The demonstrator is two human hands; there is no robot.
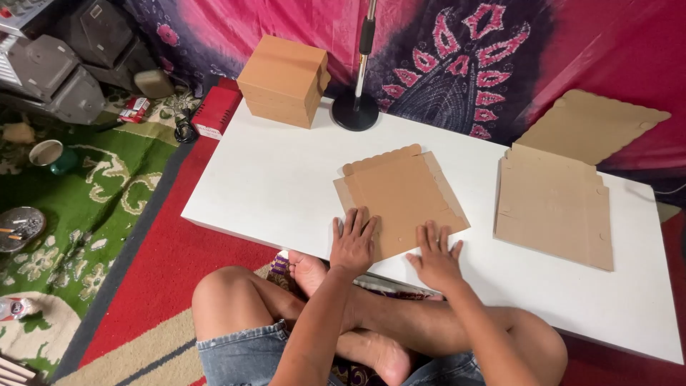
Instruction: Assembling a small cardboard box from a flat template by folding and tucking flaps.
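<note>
I have both hands flat on a flat brown cardboard box blank (401, 200) that lies near the middle of the white table (271, 179), just above my crossed legs. My left hand (352, 241) presses on the blank's near left corner, fingers spread and extended, gripping nothing. My right hand (436, 256) sits just beside it at about 3 o'clock, also spread open and palm down, resting on the blank's near edge where it meets the table. The blank lies a little askew, with its scalloped flap at 12 o'clock.

At 3 o'clock from the blank, well apart from it, a stack of unfolded box blanks (554, 211) lies flat, with its scalloped flap raised against the patterned cloth behind. At 11 o'clock, at the far left corner of the table, stand folded cardboard boxes (284, 80) piled on each other. Just beside them at 12 o'clock is the round black base of a stand (355, 111).
</note>
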